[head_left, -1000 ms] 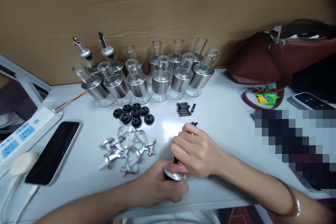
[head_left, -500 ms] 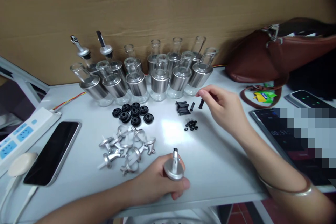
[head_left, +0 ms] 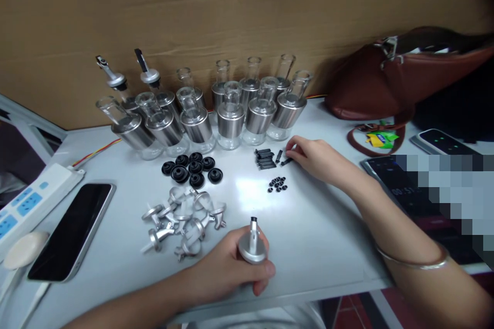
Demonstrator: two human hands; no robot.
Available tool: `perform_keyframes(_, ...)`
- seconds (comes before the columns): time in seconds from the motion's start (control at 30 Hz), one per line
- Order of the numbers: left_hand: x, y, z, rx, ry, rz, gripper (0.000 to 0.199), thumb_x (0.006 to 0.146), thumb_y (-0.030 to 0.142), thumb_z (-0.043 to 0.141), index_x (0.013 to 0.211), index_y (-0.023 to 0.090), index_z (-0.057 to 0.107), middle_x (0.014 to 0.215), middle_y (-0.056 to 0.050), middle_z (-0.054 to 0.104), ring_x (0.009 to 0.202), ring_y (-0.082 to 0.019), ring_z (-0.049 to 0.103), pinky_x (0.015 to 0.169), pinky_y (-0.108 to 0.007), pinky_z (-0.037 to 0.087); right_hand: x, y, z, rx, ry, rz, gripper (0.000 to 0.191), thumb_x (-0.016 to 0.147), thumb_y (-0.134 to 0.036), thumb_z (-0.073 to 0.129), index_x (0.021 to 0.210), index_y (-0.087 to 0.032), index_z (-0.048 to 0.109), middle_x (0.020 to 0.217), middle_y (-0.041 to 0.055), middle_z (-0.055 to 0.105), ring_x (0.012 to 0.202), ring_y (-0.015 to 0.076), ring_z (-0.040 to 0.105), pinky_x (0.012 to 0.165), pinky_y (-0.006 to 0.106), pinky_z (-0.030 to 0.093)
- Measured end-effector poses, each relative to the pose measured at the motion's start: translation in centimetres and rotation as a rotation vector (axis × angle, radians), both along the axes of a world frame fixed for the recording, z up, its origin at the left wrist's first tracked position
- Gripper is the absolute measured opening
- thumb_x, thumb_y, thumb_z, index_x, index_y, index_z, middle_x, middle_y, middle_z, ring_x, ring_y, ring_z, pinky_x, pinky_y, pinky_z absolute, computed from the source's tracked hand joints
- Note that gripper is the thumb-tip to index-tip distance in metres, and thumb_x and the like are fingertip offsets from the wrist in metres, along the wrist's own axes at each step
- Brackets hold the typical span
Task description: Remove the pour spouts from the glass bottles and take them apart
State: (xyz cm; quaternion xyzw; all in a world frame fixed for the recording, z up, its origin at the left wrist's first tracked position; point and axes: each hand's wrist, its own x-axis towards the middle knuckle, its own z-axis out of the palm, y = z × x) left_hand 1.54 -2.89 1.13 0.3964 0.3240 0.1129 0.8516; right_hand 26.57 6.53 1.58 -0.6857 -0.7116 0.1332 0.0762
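My left hand is closed round a silver metal pourer, its disc facing up and a small black piece on its tip. Beyond it, my right hand pinches the end of a slim black lever at the table surface. More black levers lie just left of those fingers, and small black caps are grouped nearer to me. Several silver pourers form a pile left of my left hand. Behind the pile are black ribbed stoppers.
Glass bottles with metal sleeves stand along the cardboard at the back. A phone and a power strip lie left. At the right are a brown bag, green-yellow packets and a dark tablet.
My right hand has lowered, and the black lever at its fingertips has gone from upright to nearly flat. My left hand still holds the pourer. The whole view has shifted slightly.
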Motion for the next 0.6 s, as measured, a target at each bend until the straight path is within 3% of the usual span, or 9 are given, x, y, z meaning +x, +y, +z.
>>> perform_keyframes(0.13, -0.1, -0.1, -0.1, -0.005, -0.001, 0.001, 0.020, 0.073, 0.024, 0.063, 0.077, 0.019, 0.043, 0.051, 0.008, 0.051, 0.051, -0.007, 0.043, 0.058, -0.024, 0.031, -0.2, -0.1, 0.9, -0.011, 0.060, 0.132, 0.024, 0.085, -0.014, 0.045, 0.102, -0.019, 0.061, 0.078, 0.0055, 0.069, 0.068, 0.0200, 0.064, 0.067, 0.029, 0.045)
perform_keyframes(0.23, -0.1, -0.1, -0.1, -0.009, 0.002, 0.002, 0.020, 0.073, 0.024, 0.063, 0.077, 0.019, 0.043, 0.051, 0.008, 0.051, 0.050, -0.007, 0.042, 0.057, -0.024, 0.029, -0.3, -0.3, 1.1, -0.005, 0.101, 0.209, 0.022, 0.083, -0.013, 0.047, 0.095, -0.019, 0.064, 0.078, 0.0050, 0.068, 0.067, 0.0184, 0.062, 0.065, 0.027, 0.045)
perform_keyframes(0.4, 0.0, -0.1, -0.1, -0.007, -0.004, -0.001, 0.021, 0.072, 0.024, 0.063, 0.077, 0.019, 0.044, 0.051, 0.008, 0.051, 0.050, -0.007, 0.042, 0.056, -0.024, 0.029, -0.6, -0.4, 0.8, -0.020, 0.119, 0.199, 0.014, 0.081, -0.014, 0.051, 0.086, -0.018, 0.063, 0.068, 0.0014, 0.062, 0.059, 0.0154, 0.055, 0.059, 0.025, 0.042)
perform_keyframes(0.6, 0.0, -0.1, -0.1, -0.015, 0.002, 0.014, 0.019, 0.071, 0.020, 0.063, 0.077, 0.019, 0.045, 0.051, 0.008, 0.052, 0.051, -0.007, 0.043, 0.057, -0.024, 0.031, -0.8, -0.4, -0.3, 0.058, 0.154, 0.246, 0.010, 0.082, -0.017, 0.052, 0.084, -0.018, 0.062, 0.070, 0.0014, 0.060, 0.062, 0.0155, 0.055, 0.060, 0.025, 0.040)
